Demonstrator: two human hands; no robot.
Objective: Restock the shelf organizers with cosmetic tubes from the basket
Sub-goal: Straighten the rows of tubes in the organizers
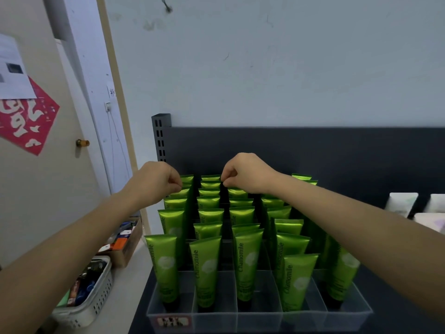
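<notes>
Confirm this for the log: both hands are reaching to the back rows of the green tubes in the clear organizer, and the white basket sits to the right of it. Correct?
Not quite. In the head view the white basket sits to the left of the clear organizer, not the right. The rest holds: the left hand and right hand both reach to the back rows of the green tubes.

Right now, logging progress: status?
Left hand pinched at back-row tube. Right hand pinched at another. Organizer nearly full. Nothing blocking.
</notes>
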